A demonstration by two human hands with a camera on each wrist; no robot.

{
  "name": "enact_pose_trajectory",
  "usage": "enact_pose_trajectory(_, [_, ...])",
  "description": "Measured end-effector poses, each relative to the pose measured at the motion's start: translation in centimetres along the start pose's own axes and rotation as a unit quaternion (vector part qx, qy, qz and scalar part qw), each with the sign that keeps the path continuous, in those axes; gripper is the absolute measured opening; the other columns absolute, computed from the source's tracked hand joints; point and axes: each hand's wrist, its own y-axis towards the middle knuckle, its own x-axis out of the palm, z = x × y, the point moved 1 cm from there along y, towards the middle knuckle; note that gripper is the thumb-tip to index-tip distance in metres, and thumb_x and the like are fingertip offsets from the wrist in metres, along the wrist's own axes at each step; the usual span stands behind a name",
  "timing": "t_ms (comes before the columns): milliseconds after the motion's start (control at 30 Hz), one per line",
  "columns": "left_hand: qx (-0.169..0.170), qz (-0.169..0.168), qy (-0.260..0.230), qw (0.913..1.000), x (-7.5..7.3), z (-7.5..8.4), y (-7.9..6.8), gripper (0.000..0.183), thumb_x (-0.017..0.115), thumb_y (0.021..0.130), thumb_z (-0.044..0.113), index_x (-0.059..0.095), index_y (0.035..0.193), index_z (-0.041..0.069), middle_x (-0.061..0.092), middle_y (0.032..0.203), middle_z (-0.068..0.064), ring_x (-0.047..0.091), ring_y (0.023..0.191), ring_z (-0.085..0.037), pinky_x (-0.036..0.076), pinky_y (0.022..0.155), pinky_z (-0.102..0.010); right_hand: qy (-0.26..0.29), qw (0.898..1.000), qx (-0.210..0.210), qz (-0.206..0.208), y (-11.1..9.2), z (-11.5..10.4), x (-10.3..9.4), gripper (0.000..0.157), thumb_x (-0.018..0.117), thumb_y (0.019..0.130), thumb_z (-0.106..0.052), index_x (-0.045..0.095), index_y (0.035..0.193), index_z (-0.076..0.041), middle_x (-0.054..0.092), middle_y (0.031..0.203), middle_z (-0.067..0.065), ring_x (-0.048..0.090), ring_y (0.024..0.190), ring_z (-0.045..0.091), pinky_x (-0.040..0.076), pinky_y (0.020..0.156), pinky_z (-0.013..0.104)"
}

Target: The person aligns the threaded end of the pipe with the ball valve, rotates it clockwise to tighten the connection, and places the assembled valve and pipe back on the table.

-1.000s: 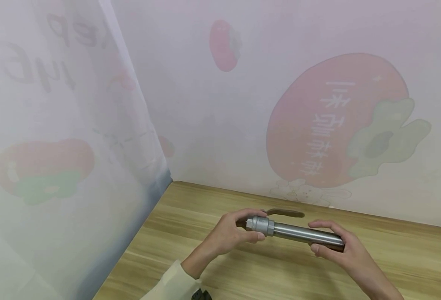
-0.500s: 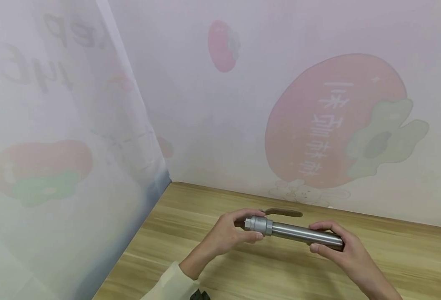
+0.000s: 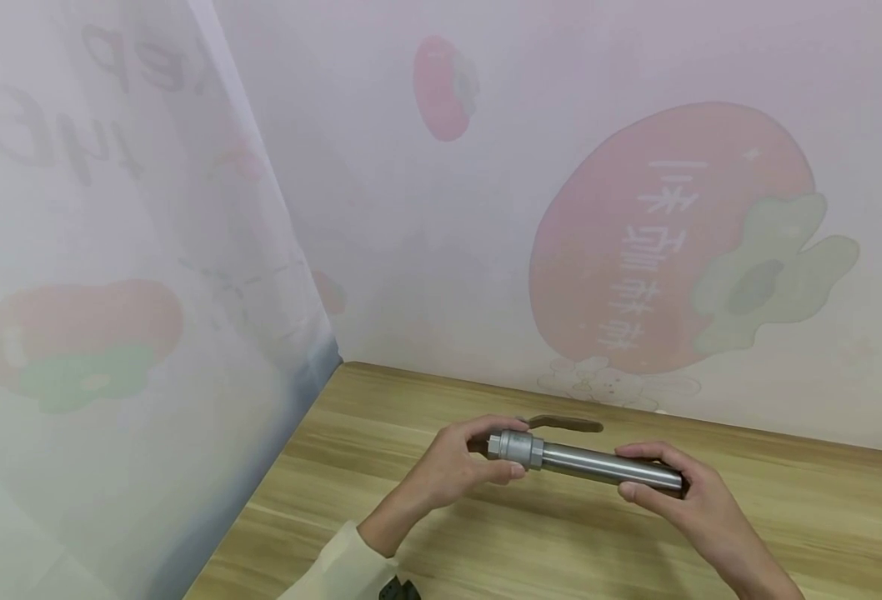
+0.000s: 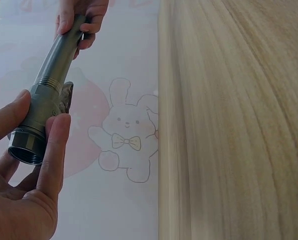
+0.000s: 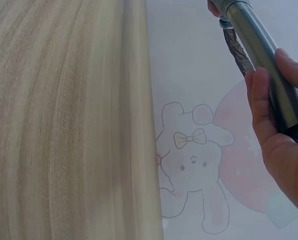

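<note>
A grey metal ball valve (image 3: 515, 450) has a steel pipe (image 3: 598, 464) set in one end. My left hand (image 3: 448, 467) holds the valve body between thumb and fingers. At the pipe's far end my right hand (image 3: 692, 493) grips it with thumb and fingers on opposite sides. From the valve, a long lever handle (image 3: 564, 424) runs beside the pipe on the wall side. In the left wrist view, threads (image 4: 50, 82) show where pipe meets valve, and the valve's other end (image 4: 26, 150) faces the camera, hollow. The right wrist view shows the lever wrapped in crinkled film (image 5: 236, 50).
Valve and pipe are held over a wood-grain table (image 3: 381, 417). Pale printed cloth (image 3: 411, 250) hangs along its back edge, and another cloth (image 3: 111, 233) along the left. A small black object (image 3: 399, 589) sits by the left sleeve (image 3: 343, 562).
The fingers of my right hand lie a little closer on the pipe than a second ago. The valve, pipe and left hand have barely shifted.
</note>
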Motion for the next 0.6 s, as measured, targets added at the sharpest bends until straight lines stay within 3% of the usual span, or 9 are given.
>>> enact_pose_trajectory(600, [-0.009, -0.005, -0.008, 0.9999, -0.18, -0.02, 0.00, 0.047, 0.089, 0.092, 0.020, 0.075, 0.136, 0.026, 0.069, 0.121, -0.010, 0.066, 0.102, -0.021, 0.067, 0.080, -0.032, 0.000, 1.000, 0.017, -0.004, 0.37, 0.29, 0.19, 0.041, 0.076, 0.105, -0.021, 0.067, 0.143, -0.012, 0.076, 0.119, 0.001, 0.076, 0.098, 0.019, 0.062, 0.083, 0.027])
